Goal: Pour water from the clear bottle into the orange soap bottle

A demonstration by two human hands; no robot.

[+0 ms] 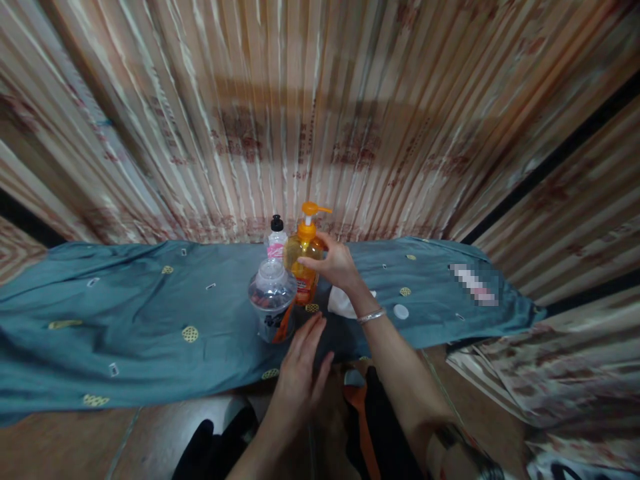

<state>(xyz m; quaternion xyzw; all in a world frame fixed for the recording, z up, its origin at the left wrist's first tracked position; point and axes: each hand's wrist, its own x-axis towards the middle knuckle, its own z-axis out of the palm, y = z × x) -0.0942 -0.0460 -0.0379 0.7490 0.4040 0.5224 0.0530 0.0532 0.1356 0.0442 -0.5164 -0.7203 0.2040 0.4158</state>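
My right hand (pixel 337 263) grips the upper body of a yellow pump bottle (pixel 305 257) with an orange pump top, thumb on the near side and fingers round the right. The bottle stands upright, or very nearly so. In front of it and to its left is a clear plastic jar (pixel 270 300) with a pale lid and an orange and black label. Behind the jar rises a clear bottle (pixel 276 237) with a black cap and a pink band. My left hand (pixel 303 357) hovers at the table's near edge, fingers stretched out, holding nothing, just right of the jar.
A teal patterned cloth (pixel 150 313) covers the long table. White cloth or tissue (pixel 343 303) lies under my right wrist, beside a round white lid (pixel 401 311). A blurred-out pinkish item (pixel 474 285) is at the right. Pleated curtains (pixel 320 120) hang close behind.
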